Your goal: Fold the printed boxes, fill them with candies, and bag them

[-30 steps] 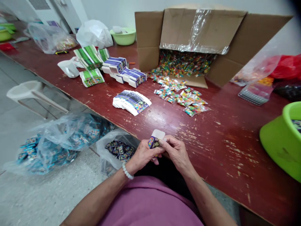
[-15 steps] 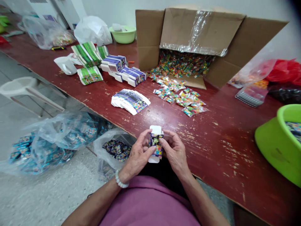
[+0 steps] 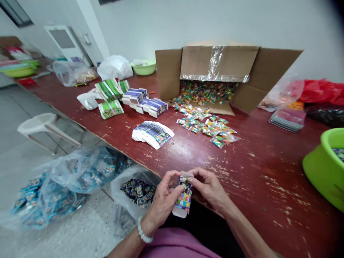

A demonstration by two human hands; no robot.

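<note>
A small colourful printed carton [image 3: 184,197] stands upright between both my hands at the near table edge. My left hand [image 3: 163,200] grips its left side, a white bead bracelet on that wrist. My right hand [image 3: 208,187] pinches the carton's top flap. A fan of flat, unfolded cartons [image 3: 153,133] lies on the red-brown table [image 3: 255,172] just beyond. Further back is a spread of small colourful candy packets [image 3: 208,125], spilling from a cardboard box [image 3: 223,77] that lies on its side.
Folded purple cartons [image 3: 146,102] and green ones [image 3: 111,95] are stacked at back left. A green basin [image 3: 326,166] sits at the right edge. Clear bags of filled cartons [image 3: 134,190] rest on the floor left of me, a white stool [image 3: 43,125] beyond.
The view has tilted up, so the table sits lower in frame. The carton has turned upright in my hands and my right fingers have moved onto its top flap.
</note>
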